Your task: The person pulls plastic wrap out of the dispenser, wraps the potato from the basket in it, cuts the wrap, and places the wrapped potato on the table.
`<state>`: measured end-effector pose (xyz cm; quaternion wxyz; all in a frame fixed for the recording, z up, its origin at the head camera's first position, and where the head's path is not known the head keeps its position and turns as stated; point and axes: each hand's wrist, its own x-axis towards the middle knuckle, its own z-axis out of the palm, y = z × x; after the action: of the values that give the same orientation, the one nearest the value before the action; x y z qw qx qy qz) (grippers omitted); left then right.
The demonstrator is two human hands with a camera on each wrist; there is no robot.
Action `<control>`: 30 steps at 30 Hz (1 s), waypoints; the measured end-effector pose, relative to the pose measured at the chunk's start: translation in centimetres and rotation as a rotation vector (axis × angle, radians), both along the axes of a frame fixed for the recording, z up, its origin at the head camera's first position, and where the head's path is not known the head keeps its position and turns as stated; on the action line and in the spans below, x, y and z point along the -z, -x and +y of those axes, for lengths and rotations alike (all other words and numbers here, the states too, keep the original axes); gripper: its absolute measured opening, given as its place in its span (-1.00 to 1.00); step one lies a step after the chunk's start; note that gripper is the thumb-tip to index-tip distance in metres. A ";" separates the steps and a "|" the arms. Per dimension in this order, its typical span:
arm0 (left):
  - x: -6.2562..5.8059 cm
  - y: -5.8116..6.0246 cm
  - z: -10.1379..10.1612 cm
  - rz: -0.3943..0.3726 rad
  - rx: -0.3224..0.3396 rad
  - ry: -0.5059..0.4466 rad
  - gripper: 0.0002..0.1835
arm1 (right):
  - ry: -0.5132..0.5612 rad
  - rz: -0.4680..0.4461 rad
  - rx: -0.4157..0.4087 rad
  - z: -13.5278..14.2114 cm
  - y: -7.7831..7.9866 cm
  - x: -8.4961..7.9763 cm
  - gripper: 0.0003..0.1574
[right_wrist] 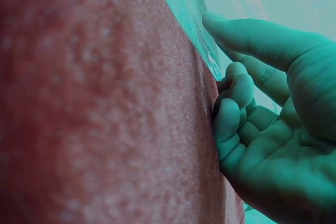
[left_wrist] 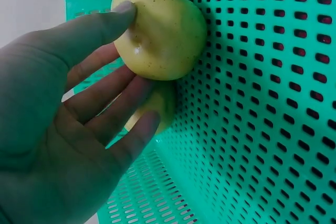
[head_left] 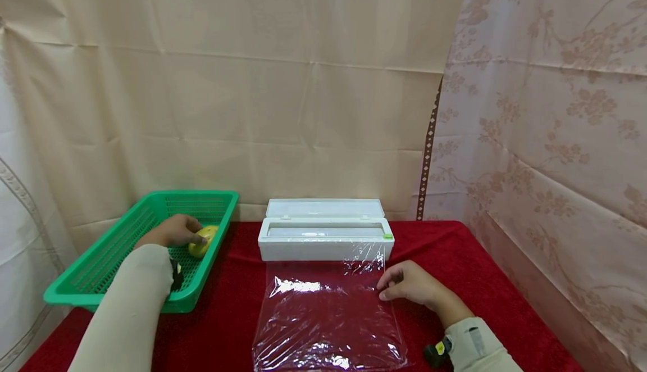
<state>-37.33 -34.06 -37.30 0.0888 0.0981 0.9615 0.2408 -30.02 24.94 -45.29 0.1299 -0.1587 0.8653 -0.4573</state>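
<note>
Head view alone shows white box point(head_left: 323, 251); left fingers point(left_wrist: 121, 107) pinch upper yellow fruit point(left_wrist: 163, 35); right fingers point(right_wrist: 228, 116), hold unclear.

Red tablecloth point(head_left: 470, 271); beige curtain point(head_left: 242, 91) beside floral curtain point(head_left: 556, 125).

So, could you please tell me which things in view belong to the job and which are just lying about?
Seemingly in the job:
yellow fruit, held in the left hand
second fruit, partly hidden
green basket around both
clear film at the right hand
open white box

Apparently just surroundings:
red tablecloth
beige curtain
floral curtain
</note>
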 end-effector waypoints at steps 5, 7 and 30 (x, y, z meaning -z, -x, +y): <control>0.2 -0.1 -0.1 0.005 -0.003 0.022 -0.39 | -0.006 -0.002 0.005 -0.1 0.0 0.0 -0.79; 0.2 -0.2 0.0 0.000 -0.005 0.028 -0.35 | -0.004 -0.003 0.005 0.0 -0.1 0.0 -0.79; -0.4 0.1 -1.0 -0.064 -0.261 -0.276 -0.10 | 0.011 -0.007 -0.008 0.1 0.3 0.2 -0.80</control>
<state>-37.40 -35.08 -36.87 0.0728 -0.0239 0.9206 0.3829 -30.28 25.07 -45.54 0.1339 -0.1614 0.8616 -0.4622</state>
